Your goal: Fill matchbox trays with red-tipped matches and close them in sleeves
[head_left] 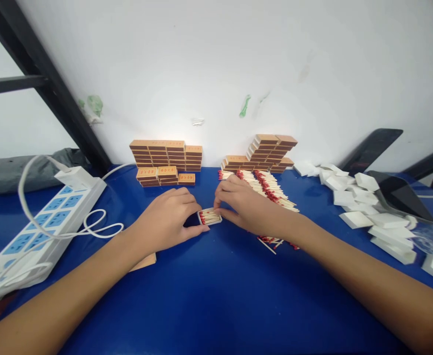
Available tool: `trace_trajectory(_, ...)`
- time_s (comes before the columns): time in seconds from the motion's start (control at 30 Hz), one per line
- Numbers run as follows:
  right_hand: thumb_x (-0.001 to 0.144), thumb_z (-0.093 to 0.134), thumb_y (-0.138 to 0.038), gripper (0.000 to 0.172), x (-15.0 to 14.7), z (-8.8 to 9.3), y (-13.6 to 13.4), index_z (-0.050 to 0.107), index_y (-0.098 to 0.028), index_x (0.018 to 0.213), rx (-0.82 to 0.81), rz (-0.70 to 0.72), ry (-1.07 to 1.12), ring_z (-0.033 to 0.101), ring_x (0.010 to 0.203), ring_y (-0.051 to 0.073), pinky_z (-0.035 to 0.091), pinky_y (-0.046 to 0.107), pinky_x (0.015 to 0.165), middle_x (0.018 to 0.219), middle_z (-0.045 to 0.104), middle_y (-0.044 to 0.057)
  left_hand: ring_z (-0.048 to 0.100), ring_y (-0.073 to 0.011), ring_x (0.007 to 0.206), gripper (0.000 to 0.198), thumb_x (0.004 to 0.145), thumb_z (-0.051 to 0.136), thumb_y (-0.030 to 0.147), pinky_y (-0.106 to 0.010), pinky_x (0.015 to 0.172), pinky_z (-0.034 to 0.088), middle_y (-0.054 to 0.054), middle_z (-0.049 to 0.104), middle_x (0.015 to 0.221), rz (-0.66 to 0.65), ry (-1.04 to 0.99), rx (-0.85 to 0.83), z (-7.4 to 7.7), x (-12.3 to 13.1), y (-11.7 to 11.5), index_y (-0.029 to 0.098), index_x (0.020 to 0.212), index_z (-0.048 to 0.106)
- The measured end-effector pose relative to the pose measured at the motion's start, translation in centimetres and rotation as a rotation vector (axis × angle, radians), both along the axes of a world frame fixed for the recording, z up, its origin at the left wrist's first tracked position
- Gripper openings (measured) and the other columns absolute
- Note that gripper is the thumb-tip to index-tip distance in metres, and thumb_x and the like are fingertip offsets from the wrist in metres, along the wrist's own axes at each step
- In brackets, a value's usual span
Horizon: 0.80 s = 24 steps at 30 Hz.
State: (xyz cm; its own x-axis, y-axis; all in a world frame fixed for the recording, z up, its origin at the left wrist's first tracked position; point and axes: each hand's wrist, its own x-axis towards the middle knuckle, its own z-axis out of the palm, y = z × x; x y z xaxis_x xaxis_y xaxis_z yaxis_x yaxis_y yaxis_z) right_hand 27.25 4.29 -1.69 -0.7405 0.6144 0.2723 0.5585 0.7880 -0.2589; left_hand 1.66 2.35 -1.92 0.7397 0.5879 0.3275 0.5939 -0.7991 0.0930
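A small white matchbox tray filled with red-tipped matches lies on the blue table, between my two hands. My left hand grips its left end between thumb and fingers. At the tray's right end, my right hand has its thumb and fingertips close together at the matches; whether they pinch a match is too small to tell. Loose matches lie in rows behind and under my right hand. An orange cover piece shows partly below my left wrist.
Closed matchboxes stand stacked by the wall at left and right. White trays are heaped on the right beside a dark phone-like object. A white power strip with cables lies on the left.
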Motion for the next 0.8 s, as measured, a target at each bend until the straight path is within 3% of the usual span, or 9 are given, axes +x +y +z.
trace_trajectory(0.3, 0.108, 0.053, -0.02, 0.018, -1.3, -0.7, -1.1, 0.068, -0.019, 0.097, 0.052, -0.019, 0.034, 0.052, 0.101, 0.027, 0.045, 0.046, 0.097, 0.104, 0.066, 0.011, 0.068, -0.025, 0.09, 0.032, 0.097, 0.077, 0.046, -0.039, 0.082, 0.054, -0.007, 0.074, 0.092, -0.002, 0.019, 0.017, 0.0, 0.1, 0.0, 0.014, 0.096, 0.077)
trace_trajectory(0.43, 0.108, 0.056, -0.021, 0.016, -1.2, -0.8, -0.4, 0.069, -0.02, 0.098, 0.048, -0.005, 0.102, 0.053, 0.103, 0.026, 0.044, 0.044, 0.096, 0.105, 0.068, 0.009, 0.068, -0.0245, 0.09, 0.033, 0.097, 0.077, 0.048, -0.038, 0.083, 0.054, -0.007, 0.074, 0.092, 0.003, 0.015, 0.007, 0.0, 0.1, 0.0, 0.015, 0.097, 0.077)
trace_trajectory(0.5, 0.106, 0.058, -0.023, 0.016, -0.2, -0.6, 0.8, 0.07, -0.021, 0.097, 0.079, -0.077, 0.117, 0.054, 0.104, 0.027, 0.043, 0.045, 0.095, 0.104, 0.07, 0.009, 0.069, -0.0243, 0.09, 0.033, 0.097, 0.076, 0.049, -0.038, 0.084, 0.054, -0.007, 0.075, 0.093, 0.01, 0.009, -0.011, 0.0, 0.1, 0.1, 0.016, 0.098, 0.078)
trace_trajectory(0.63, 0.1, 0.063, -0.022, 0.012, 2.6, -0.8, 3.8, 0.074, -0.021, 0.094, 0.167, -0.396, 0.07, 0.053, 0.106, 0.032, 0.04, 0.048, 0.092, 0.101, 0.071, 0.011, 0.068, -0.0247, 0.089, 0.033, 0.098, 0.075, 0.049, -0.039, 0.082, 0.054, -0.007, 0.075, 0.092, 0.019, 0.021, -0.016, 0.1, 0.1, 0.1, 0.016, 0.097, 0.079)
trace_trajectory(0.7, 0.098, 0.068, -0.027, 0.009, 3.7, -1.2, 4.8, 0.076, -0.022, 0.095, 0.145, -0.427, 0.017, 0.052, 0.107, 0.033, 0.04, 0.048, 0.09, 0.104, 0.071, 0.012, 0.068, -0.0244, 0.089, 0.033, 0.097, 0.076, 0.049, -0.039, 0.082, 0.054, -0.007, 0.076, 0.093, 0.016, 0.019, -0.013, 0.1, 0.1, 0.0, 0.017, 0.097, 0.079)
trace_trajectory(0.8, 0.097, 0.072, -0.029, 0.007, 4.1, -1.9, 5.2, 0.076, -0.023, 0.098, 0.109, -0.363, -0.02, 0.051, 0.11, 0.033, 0.04, 0.047, 0.09, 0.108, 0.07, 0.011, 0.069, -0.0242, 0.09, 0.031, 0.097, 0.077, 0.047, -0.039, 0.084, 0.054, -0.007, 0.077, 0.095, 0.011, 0.008, -0.02, 0.2, 0.1, 0.0, 0.017, 0.099, 0.079)
